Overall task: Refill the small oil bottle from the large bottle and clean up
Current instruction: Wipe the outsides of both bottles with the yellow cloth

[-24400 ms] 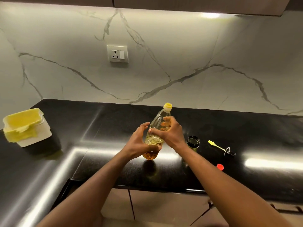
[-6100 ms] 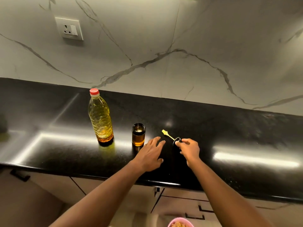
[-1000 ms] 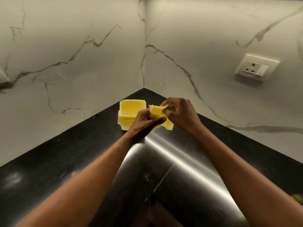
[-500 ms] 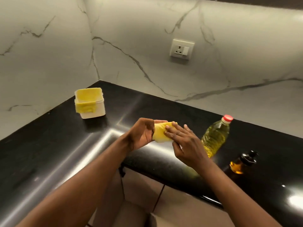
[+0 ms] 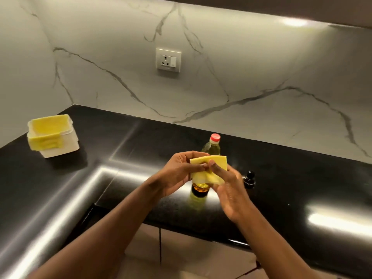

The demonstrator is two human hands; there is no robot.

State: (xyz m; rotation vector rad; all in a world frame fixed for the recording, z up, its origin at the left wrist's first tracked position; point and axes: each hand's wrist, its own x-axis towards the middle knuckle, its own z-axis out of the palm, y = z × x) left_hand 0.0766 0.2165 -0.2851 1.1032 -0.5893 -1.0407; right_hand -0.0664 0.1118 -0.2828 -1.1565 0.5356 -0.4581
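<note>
On the black bench [image 5: 120, 141], both hands [image 5: 203, 174] pinch a yellow cloth [image 5: 215, 164]; best fold it flat, then wipe around the capped bottles [image 5: 213, 146].

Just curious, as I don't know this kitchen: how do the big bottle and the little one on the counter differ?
The big bottle is clear, shows pale yellow oil and has a red cap; the little bottle looks dark with a black knob-like top. The big one stands much taller. The big one is partly hidden behind the hands and their yellow cloth; the little one stands in plain view to its right. Both stand upright and capped on the black counter.
</note>
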